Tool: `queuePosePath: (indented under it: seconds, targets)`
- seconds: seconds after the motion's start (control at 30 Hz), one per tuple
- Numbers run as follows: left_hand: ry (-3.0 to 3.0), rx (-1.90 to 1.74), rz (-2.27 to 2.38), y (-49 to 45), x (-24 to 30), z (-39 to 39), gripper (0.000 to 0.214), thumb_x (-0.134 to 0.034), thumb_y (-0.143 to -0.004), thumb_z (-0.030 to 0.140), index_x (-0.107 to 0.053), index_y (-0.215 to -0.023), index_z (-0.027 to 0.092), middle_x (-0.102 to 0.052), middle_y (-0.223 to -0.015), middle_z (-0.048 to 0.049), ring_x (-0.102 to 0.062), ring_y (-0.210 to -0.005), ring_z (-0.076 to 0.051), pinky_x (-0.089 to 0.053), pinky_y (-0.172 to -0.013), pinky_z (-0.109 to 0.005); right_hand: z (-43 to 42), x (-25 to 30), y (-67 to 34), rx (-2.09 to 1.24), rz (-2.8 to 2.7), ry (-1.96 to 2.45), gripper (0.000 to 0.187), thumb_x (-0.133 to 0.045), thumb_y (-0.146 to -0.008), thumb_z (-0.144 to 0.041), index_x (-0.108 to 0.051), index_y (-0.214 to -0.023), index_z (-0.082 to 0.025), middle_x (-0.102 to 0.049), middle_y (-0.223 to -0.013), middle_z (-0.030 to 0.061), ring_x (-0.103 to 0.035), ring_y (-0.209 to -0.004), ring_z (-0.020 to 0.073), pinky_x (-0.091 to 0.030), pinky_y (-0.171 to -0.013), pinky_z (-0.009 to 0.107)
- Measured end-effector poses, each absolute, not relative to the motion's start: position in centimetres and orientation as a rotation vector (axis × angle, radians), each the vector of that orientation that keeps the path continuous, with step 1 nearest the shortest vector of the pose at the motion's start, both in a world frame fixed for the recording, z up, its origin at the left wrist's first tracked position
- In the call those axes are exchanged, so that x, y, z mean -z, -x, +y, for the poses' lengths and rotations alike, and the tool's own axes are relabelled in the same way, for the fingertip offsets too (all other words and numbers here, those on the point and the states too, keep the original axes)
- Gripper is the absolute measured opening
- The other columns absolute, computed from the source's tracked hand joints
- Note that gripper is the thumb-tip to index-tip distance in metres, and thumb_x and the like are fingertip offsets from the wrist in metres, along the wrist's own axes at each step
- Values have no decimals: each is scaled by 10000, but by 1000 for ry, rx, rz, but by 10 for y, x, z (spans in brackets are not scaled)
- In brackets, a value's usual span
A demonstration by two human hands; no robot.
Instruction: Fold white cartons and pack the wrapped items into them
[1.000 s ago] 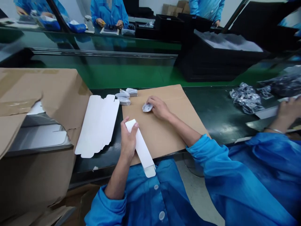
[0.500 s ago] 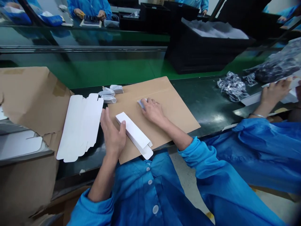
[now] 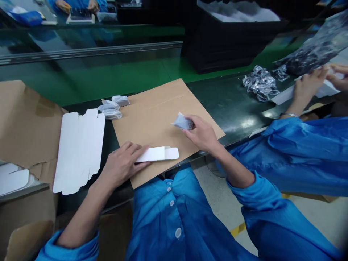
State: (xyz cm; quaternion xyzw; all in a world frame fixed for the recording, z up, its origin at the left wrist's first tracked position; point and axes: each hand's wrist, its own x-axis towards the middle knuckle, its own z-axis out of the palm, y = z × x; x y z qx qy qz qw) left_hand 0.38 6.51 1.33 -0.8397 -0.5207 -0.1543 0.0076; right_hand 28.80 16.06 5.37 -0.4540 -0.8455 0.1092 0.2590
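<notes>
My left hand [image 3: 125,161] is closed round the left part of a slim white box [image 3: 155,154], which lies over the near part of a brown cardboard sheet [image 3: 152,116]. The box's end flap stands open and points to the right. Between the thumb and fingers of my right hand [image 3: 202,132] is a small wrapped packet [image 3: 183,122], lifted over the sheet's right half. What the packet contains is hidden by its pale wrapping. Several similar wrapped packets [image 3: 110,108] rest at the sheet's far left corner.
Flat white box blanks [image 3: 78,148] lie left of the sheet, beside a torn carton [image 3: 29,127]. Crumpled clear plastic [image 3: 261,83] sits at the right. A co-worker's hands [image 3: 310,83] work there, and a black bin [image 3: 223,47] stands across the green belt.
My left hand has gone from beside the white box to gripping it, and the box has turned more sideways. My right hand has picked the wrapped packet up off the sheet.
</notes>
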Motion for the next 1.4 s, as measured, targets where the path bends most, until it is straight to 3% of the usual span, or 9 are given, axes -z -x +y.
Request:
queuePosePath:
  seconds: [0.17,0.5,0.67,0.83,1.0,1.13,1.23,1.3,1.4]
  targets:
    - [2334,704,-1555,-6,-7,41,540,-641,-848,439,-531,-1354,285,-709,-988,-76,-619,-843,-240,-459,-705,-335,95,-64,-293,-171,-2396,964,417,-507,-934,-242,-520,-1339,-142,-626,-1221,162,-598,-1103,269,-516,-949,446]
    - [2252,756,-1350,-28,-21,26,641,-665,-841,391,-456,-1422,219,-703,-919,-96,-573,-746,-243,-437,-648,-344,101,-81,-290,-746,-2525,720,402,-559,-875,-115,-541,-1269,-190,-590,-1269,115,-544,-1230,224,-506,-1026,413]
    - [2185,805,-1498,-27,-11,19,543,-648,-845,412,-532,-1364,304,-699,-963,-89,-591,-779,-240,-436,-688,-354,92,-90,-281,-1184,-2156,983,277,-611,-837,-118,-624,-1102,-199,-666,-1115,52,-678,-948,146,-590,-842,299]
    - [2109,804,-1719,-34,5,15,481,-622,-844,496,-614,-1291,319,-685,-962,-104,-578,-810,-245,-406,-703,-366,88,-74,-268,-1335,-2150,982,424,-673,-819,-232,-589,-1234,-215,-669,-1206,66,-639,-1111,204,-514,-988,397]
    - [2134,898,-2036,-73,-3,33,527,-561,-862,568,-600,-1315,302,-669,-1037,-127,-586,-919,-282,-426,-808,-410,109,-44,-238,-1394,-1628,1135,297,-698,-770,-277,-560,-1017,-186,-711,-985,53,-688,-914,179,-564,-815,338]
    - [2103,929,-2030,-65,-26,51,675,-540,-846,625,-481,-1417,271,-605,-1304,-131,-561,-1143,-322,-418,-961,-452,176,-63,-273,-1258,-1724,1144,348,-782,-688,-352,-625,-967,-217,-714,-887,35,-688,-841,189,-556,-755,350]
    - [1824,874,-2219,-21,-33,43,765,-560,-849,578,-381,-1470,169,-442,-1487,-186,-392,-1366,-381,-300,-1106,-546,253,-104,-357,-908,-2009,1281,341,-817,-631,-497,-732,-882,-283,-720,-878,46,-688,-837,205,-517,-712,383]
    - [1701,720,-2389,12,-28,35,647,-536,-871,470,-457,-1405,111,-477,-1445,-232,-404,-1356,-417,-313,-1087,-594,299,-127,-415,-713,-2139,1386,401,-798,-569,-656,-746,-826,-352,-727,-832,32,-686,-778,223,-500,-650,420]
    - [1591,529,-2518,49,-19,29,454,-431,-898,318,-581,-1268,103,-601,-1291,-257,-576,-1178,-412,-471,-912,-548,340,-140,-452,-389,-2366,1324,510,-701,-497,-835,-727,-658,-352,-682,-656,44,-652,-617,231,-466,-544,436]
